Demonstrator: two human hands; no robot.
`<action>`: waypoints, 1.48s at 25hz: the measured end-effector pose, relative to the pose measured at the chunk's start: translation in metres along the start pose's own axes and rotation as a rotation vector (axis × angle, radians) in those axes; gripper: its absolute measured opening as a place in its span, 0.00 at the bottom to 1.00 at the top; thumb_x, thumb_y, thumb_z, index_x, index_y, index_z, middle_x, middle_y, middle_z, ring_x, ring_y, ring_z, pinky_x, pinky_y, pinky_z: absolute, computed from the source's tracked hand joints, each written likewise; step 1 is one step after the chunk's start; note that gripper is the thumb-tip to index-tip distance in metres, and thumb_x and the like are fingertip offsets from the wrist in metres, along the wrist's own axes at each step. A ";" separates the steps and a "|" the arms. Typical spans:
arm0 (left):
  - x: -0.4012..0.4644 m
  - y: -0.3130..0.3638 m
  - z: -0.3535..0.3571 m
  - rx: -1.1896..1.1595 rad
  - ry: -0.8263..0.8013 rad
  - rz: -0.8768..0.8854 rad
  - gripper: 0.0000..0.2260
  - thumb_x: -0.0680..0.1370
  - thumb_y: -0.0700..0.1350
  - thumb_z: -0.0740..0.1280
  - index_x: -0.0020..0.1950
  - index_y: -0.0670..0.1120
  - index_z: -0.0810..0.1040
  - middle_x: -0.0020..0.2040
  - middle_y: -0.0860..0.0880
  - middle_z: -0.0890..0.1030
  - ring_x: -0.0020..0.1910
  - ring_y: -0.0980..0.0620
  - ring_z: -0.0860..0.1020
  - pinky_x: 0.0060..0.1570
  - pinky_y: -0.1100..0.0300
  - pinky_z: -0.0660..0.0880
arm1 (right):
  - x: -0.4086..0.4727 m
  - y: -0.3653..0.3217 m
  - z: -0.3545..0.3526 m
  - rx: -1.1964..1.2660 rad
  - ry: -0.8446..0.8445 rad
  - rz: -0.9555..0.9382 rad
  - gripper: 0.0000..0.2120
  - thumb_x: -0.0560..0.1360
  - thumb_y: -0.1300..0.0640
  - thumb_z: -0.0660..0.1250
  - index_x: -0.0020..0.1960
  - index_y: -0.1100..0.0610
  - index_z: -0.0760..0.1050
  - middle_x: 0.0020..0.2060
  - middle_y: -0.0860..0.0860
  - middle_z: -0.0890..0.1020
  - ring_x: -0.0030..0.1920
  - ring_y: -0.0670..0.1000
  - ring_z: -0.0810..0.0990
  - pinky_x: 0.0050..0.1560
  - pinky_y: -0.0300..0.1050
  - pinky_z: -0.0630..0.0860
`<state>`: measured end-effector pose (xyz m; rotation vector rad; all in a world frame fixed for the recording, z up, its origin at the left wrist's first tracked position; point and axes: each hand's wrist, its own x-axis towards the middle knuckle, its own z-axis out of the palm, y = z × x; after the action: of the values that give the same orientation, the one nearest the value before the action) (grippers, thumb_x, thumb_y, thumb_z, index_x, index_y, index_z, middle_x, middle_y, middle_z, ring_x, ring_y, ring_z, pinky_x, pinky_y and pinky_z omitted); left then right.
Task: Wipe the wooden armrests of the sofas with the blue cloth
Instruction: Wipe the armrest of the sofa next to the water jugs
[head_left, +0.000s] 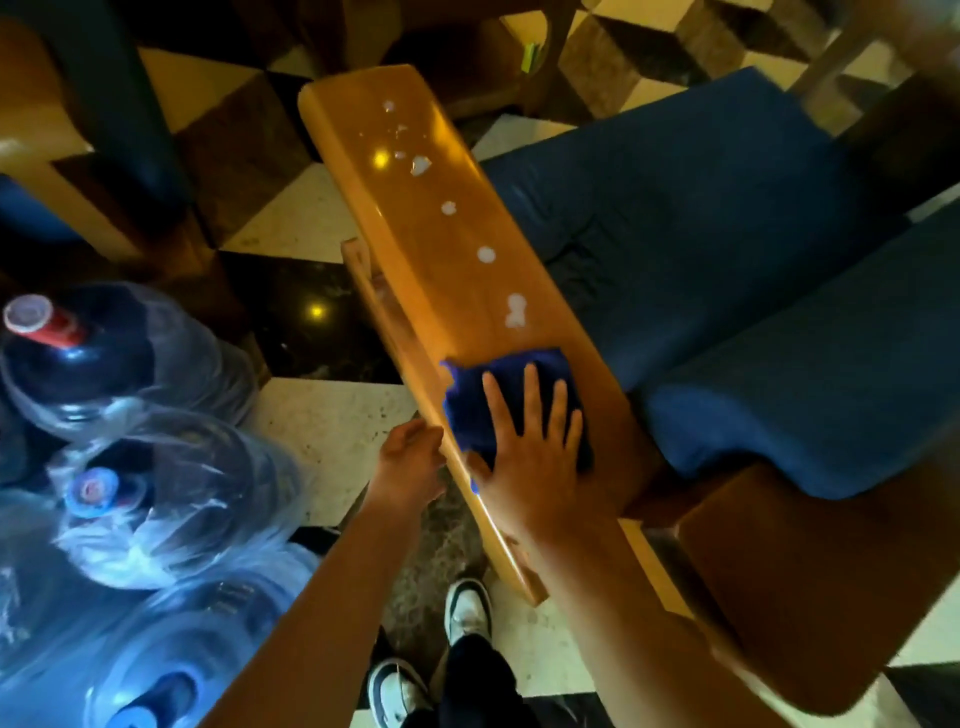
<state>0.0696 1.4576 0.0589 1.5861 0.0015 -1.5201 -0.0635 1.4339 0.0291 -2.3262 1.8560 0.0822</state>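
A long glossy wooden armrest (415, 208) runs from the near middle to the far upper left. White foam blobs (485, 254) dot its top in a line. The blue cloth (483, 395) lies flat on the near part of the armrest. My right hand (535, 457) presses on the cloth with fingers spread. My left hand (410, 457) rests against the armrest's left edge, fingers curled, beside the cloth.
The sofa's blue seat cushions (701, 208) lie right of the armrest. Several large plastic water jugs (104, 364) stand on the floor at the left. Checkered tiles (311, 415) cover the floor. My shoes (467, 613) are at the bottom.
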 end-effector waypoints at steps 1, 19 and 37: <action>0.000 -0.001 -0.002 0.053 -0.011 0.012 0.10 0.84 0.42 0.61 0.66 0.46 0.73 0.51 0.45 0.79 0.42 0.52 0.77 0.49 0.51 0.77 | -0.021 0.004 0.002 0.029 0.028 0.019 0.37 0.77 0.32 0.60 0.82 0.43 0.58 0.82 0.59 0.59 0.80 0.69 0.58 0.76 0.71 0.58; 0.139 0.115 0.047 -0.072 0.315 -0.110 0.20 0.82 0.64 0.55 0.49 0.51 0.78 0.53 0.45 0.82 0.54 0.43 0.80 0.59 0.41 0.77 | 0.226 0.071 -0.028 0.722 -0.371 0.344 0.32 0.79 0.30 0.55 0.77 0.47 0.67 0.71 0.56 0.77 0.69 0.60 0.76 0.64 0.53 0.72; 0.187 0.166 0.012 -0.134 0.276 -0.169 0.26 0.82 0.66 0.53 0.56 0.47 0.81 0.42 0.46 0.87 0.42 0.46 0.86 0.37 0.53 0.79 | 0.180 -0.091 -0.004 0.062 0.013 -0.272 0.38 0.76 0.45 0.68 0.82 0.38 0.56 0.84 0.52 0.51 0.83 0.64 0.50 0.81 0.65 0.51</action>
<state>0.1982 1.2490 0.0095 1.7080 0.3930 -1.3836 0.0657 1.2794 0.0154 -2.5142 1.5064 -0.0239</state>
